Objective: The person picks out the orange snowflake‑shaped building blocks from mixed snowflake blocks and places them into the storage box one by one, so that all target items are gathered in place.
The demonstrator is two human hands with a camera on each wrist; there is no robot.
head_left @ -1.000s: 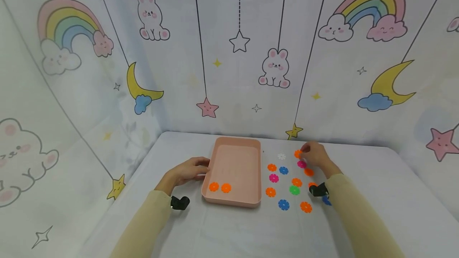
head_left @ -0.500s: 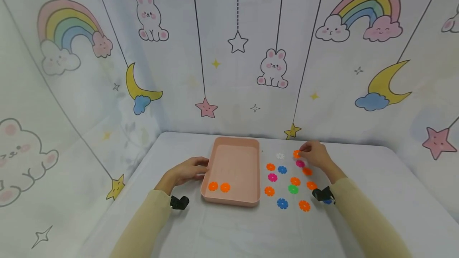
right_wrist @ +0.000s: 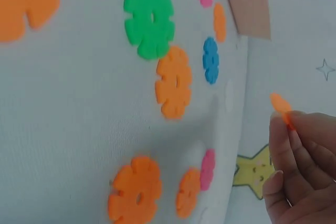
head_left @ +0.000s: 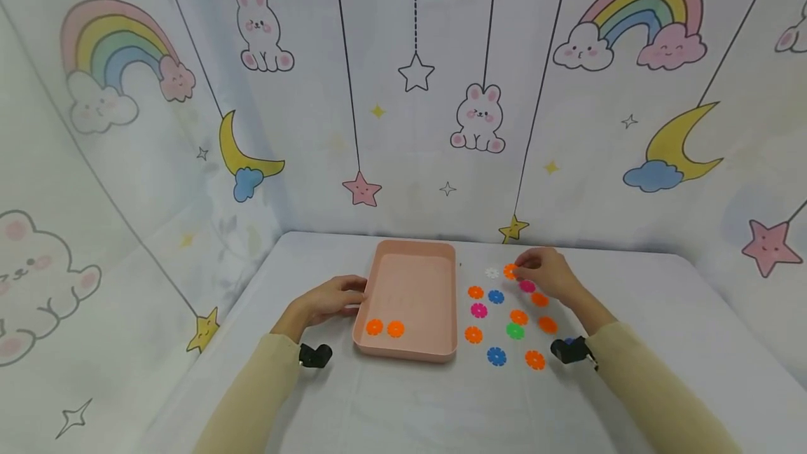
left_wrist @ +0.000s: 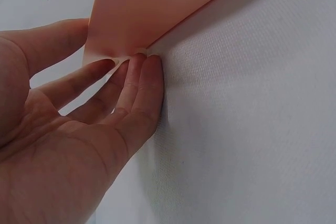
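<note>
In the head view, my right hand (head_left: 548, 273) pinches an orange flower-shaped plastic disc (head_left: 510, 271) by its edge. The right wrist view shows this orange disc (right_wrist: 281, 107) raised between the thumb and fingers. My left hand (head_left: 330, 298) rests against the left side of a shallow peach tray (head_left: 412, 279). Seen from the left wrist, its loosely bent fingers (left_wrist: 149, 85) touch the tray wall (left_wrist: 142, 9) low down, and the thumb is at the rim. Two orange discs (head_left: 395, 328) lie in the tray's near left part.
Right of the tray, notched discs are scattered on the white cloth (head_left: 429, 405): several orange, a green disc (head_left: 515, 331), blue discs (head_left: 497, 356), pink ones (head_left: 479, 310) and a white disc (head_left: 492, 272). A patterned curtain (head_left: 416, 160) hangs behind the table.
My right hand has shifted slightly left with the orange disc, bringing it closer to the white one. The left hand stays at the tray's side.
</note>
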